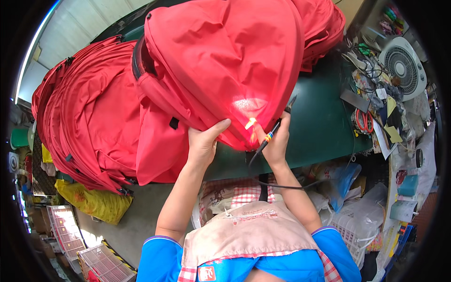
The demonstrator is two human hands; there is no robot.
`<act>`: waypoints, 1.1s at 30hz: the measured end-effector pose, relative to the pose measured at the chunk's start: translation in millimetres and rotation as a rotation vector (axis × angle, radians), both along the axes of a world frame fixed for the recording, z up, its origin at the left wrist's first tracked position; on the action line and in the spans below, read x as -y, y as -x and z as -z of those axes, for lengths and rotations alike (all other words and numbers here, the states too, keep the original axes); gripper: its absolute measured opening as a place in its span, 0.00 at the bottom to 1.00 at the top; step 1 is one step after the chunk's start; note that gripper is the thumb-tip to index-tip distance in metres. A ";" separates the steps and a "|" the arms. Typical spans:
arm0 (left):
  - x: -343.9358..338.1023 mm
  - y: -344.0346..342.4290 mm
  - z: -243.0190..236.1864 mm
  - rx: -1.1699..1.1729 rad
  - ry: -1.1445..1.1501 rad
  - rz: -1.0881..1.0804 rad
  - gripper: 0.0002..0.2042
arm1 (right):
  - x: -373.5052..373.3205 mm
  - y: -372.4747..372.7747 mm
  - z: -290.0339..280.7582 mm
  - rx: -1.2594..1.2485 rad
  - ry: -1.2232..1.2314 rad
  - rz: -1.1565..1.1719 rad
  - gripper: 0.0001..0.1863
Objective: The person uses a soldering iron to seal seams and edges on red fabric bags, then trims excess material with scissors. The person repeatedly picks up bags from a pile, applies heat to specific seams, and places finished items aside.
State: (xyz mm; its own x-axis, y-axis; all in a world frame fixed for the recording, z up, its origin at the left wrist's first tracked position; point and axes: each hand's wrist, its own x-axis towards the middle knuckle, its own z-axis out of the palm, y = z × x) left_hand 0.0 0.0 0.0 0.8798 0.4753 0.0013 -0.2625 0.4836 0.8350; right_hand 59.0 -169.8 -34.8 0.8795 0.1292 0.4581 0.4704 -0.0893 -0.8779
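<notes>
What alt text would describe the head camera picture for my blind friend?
A person's left hand grips the lower edge of a red fabric piece over a green table, while the right hand holds a corded pen-shaped tool at its edge. More red fabric lies to the left; a white fan stands at right.

We see a dark green tabletop [324, 113] above a grey floor [157, 199]. At upper left we note a pale panelled surface [70, 28] edged by a bright strip of light [27, 61]; bright patches [91, 238] mark the floor below. At right, a white fan [401, 66] stands amid clutter [376, 105].
</notes>
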 end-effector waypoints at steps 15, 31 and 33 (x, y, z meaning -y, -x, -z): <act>2.5 -36.5 5.5 0.008 -0.206 -0.018 0.15 | 42.0 46.0 -61.7 0.164 0.186 -0.388 0.11; 18.8 -19.6 -3.9 -0.030 -0.252 0.029 0.17 | 65.6 -13.7 -143.3 -0.430 0.251 -0.654 0.19; 19.0 -19.1 -6.0 -0.047 -0.252 0.084 0.18 | 63.7 -39.2 -164.9 -0.202 0.028 -0.556 0.17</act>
